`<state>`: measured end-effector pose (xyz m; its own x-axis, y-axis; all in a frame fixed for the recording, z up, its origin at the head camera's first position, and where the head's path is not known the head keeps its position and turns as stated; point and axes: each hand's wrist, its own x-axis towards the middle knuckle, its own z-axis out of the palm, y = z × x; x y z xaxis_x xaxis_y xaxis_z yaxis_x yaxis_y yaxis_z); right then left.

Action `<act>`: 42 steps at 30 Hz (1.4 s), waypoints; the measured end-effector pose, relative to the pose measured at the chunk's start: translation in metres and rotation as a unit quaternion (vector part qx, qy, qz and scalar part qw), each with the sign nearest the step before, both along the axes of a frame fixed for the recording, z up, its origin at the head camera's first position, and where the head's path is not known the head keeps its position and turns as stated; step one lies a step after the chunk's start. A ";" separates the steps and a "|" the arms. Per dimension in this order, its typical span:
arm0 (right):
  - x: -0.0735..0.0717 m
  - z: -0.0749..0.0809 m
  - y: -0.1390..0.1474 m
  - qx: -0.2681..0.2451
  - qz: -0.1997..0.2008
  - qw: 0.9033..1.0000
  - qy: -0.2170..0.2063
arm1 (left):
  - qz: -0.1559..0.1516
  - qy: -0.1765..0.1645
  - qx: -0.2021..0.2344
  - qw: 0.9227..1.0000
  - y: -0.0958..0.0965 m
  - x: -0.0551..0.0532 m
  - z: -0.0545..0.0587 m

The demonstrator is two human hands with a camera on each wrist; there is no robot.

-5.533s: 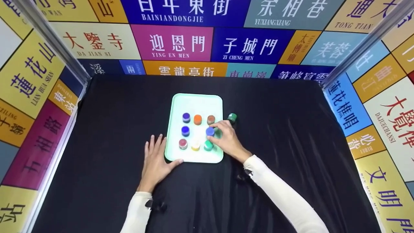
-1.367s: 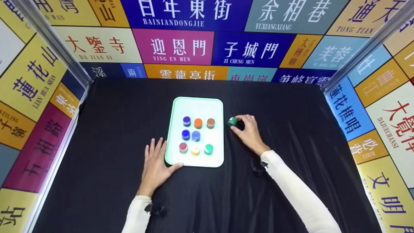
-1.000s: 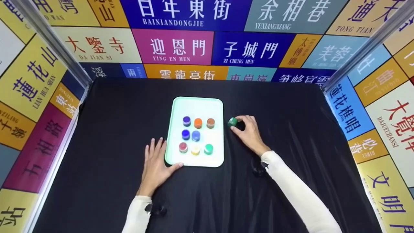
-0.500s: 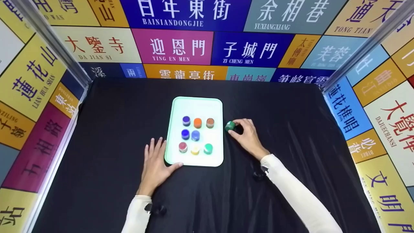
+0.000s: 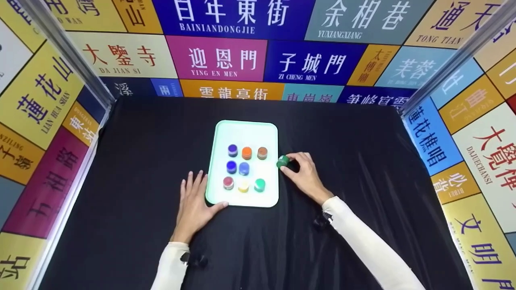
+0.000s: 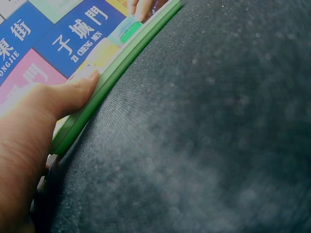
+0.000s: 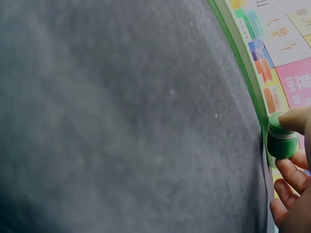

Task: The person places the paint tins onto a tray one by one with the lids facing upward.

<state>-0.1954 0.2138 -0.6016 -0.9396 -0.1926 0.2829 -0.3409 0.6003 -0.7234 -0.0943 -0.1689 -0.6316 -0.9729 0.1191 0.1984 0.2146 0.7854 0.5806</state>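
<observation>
My right hand (image 5: 303,174) pinches a small dark green paint jar (image 5: 283,161) between thumb and fingers, right at the right edge of the pale green tray (image 5: 246,131). In the right wrist view the jar (image 7: 282,138) is tilted, with its lid under the thumb. My left hand (image 5: 195,207) lies at the tray's lower left corner, fingers spread and thumb on the rim. On the tray stand a purple jar (image 5: 232,150), an orange one (image 5: 246,152), a brown one (image 5: 262,152), and a blue jar (image 5: 231,167) beside a periwinkle one (image 5: 244,168).
In the tray's front row are a dark red jar (image 5: 228,183), a yellow jar (image 5: 243,186) and a lighter green jar (image 5: 259,185). Black cloth (image 5: 153,133) covers the table. Panels with printed signs (image 5: 219,56) enclose the back and sides.
The periwinkle jar, earlier in my right hand, now stands in the middle row. My right hand took the dark green jar and brought it left to the tray's edge. My left hand stayed put.
</observation>
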 end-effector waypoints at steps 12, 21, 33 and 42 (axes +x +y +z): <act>0.005 0.003 -0.007 -0.011 0.009 1.000 0.013 | 0.001 0.001 0.006 1.000 0.001 0.000 0.001; 0.008 0.006 -0.016 -0.007 0.023 1.000 0.020 | 0.001 0.006 0.004 1.000 0.000 0.000 -0.001; 0.008 0.005 -0.039 0.004 0.046 0.998 0.030 | -0.001 0.007 0.001 1.000 0.000 -0.002 0.000; 0.007 -0.001 -0.055 0.018 0.067 0.997 0.042 | -0.001 0.011 0.006 1.000 0.000 -0.002 0.001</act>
